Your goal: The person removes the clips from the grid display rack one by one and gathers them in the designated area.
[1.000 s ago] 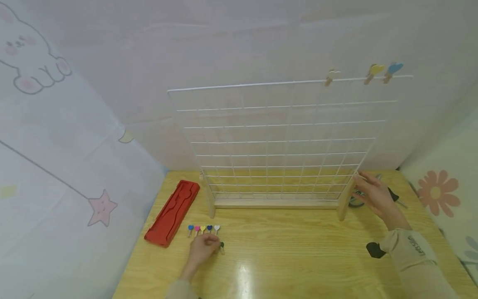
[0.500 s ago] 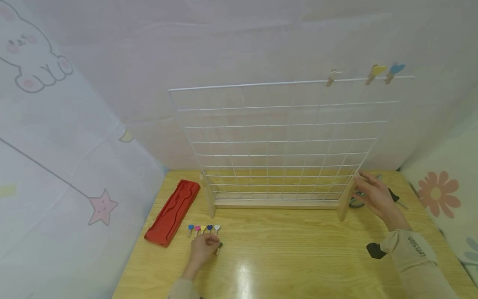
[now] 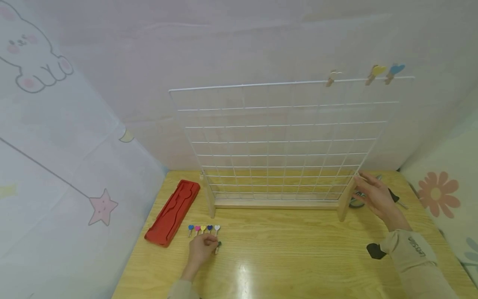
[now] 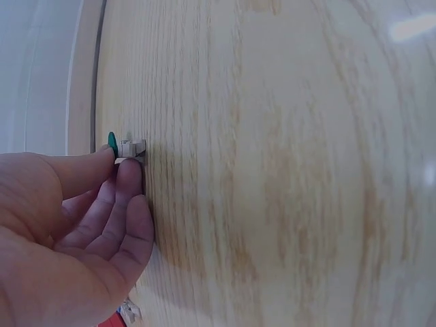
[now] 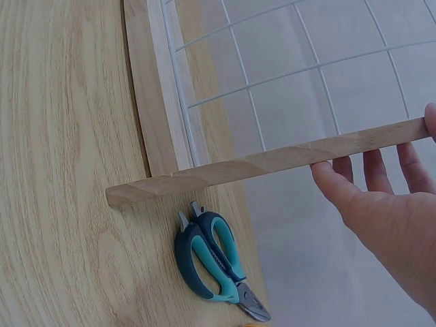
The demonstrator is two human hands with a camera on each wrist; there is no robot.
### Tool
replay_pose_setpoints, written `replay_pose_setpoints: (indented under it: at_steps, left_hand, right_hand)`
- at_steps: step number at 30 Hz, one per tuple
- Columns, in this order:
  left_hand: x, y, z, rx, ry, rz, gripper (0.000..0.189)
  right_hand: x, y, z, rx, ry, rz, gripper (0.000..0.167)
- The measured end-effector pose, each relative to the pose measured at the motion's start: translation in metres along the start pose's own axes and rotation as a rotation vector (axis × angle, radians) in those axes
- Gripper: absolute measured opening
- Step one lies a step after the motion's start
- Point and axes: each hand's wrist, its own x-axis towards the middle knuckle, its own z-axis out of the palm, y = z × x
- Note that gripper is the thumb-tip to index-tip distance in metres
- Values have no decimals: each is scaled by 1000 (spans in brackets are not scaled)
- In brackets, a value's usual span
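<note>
My left hand (image 3: pixel 201 250) pinches a small clothespin (image 4: pixel 129 148) with a green heart between thumb and index finger, low over the table. Just beyond it lies a row of several heart clothespins, with a blue one (image 3: pixel 191 228) at the left and a white one (image 3: pixel 217 228) at the right. A white wire grid stands in a wooden frame (image 3: pixel 276 204). My right hand (image 3: pixel 377 201) grips the frame's right post (image 5: pixel 272 161), fingers on its outer side. White (image 3: pixel 333 76), yellow (image 3: pixel 378 70) and blue (image 3: pixel 396 69) clothespins sit on the top wire.
A red tray (image 3: pixel 173 211) with shaped hollows lies at the table's left. Teal-handled scissors (image 5: pixel 204 255) rest beside the right post, partly behind my right hand in the head view. A dark-handled object (image 3: pixel 393 195) with a thin shaft lies near them.
The green-heart clothespin has shifted slightly left and turned in my left fingers. My right hand stays on the post.
</note>
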Motion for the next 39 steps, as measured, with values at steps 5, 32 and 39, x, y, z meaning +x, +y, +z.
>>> replay_pose_setpoints:
  at_steps: [5, 32, 39]
  left_hand:
    - [0, -1, 2, -8, 25, -25, 4]
    - [10, 46, -21, -453, -133, -127, 42]
    - [26, 92, -21, -622, -305, -108, 47]
  right_hand:
    - [0, 0, 0, 4, -1, 0, 77]
    - [1, -1, 0, -15, 15, 13, 77]
    - [0, 0, 0, -16, 28, 26, 78]
